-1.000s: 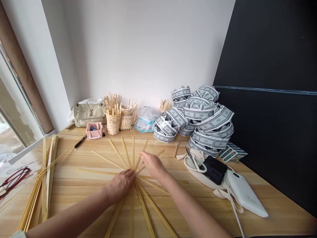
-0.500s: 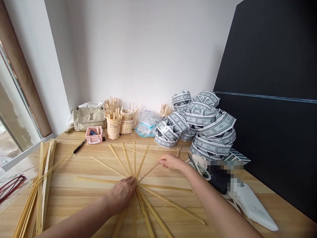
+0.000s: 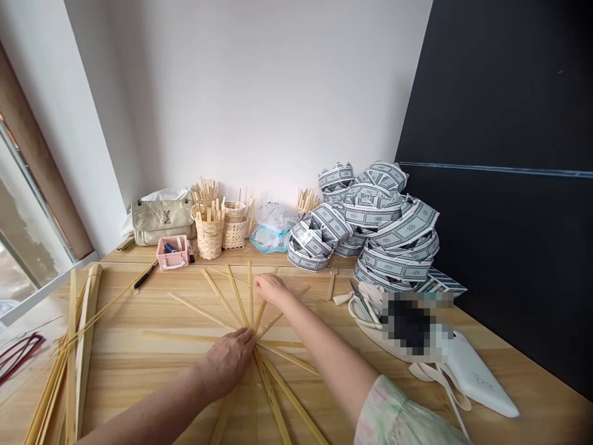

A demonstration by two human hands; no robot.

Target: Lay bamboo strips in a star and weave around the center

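Long flat bamboo strips (image 3: 223, 298) fan out like spokes across the wooden table. My left hand (image 3: 231, 357) presses down at their crossing, fingers together over the strips, hiding part of the centre. Beyond it, my right hand (image 3: 271, 289) is closed among the upper spokes, near the upright strip (image 3: 251, 296). Its fingertips are pinched, but what is between them I cannot make out. A thin bamboo strand (image 3: 229, 275) runs across the upper spokes toward that hand. The right forearm covers parts of the spokes on the right.
Bundled bamboo strips (image 3: 76, 358) lie at left, near a black pen (image 3: 145, 275). Behind stand a pink basket (image 3: 172, 253), woven baskets (image 3: 210, 238), a handbag (image 3: 162, 221) and patterned folded bands (image 3: 393, 241). Scissors (image 3: 365, 306) and a white device (image 3: 486, 377) lie at right.
My right hand has moved left from the end of the upper-right strip to the upper spokes, leaving that strip on the table. My left hand stays on the crossing. The view has shifted slightly.
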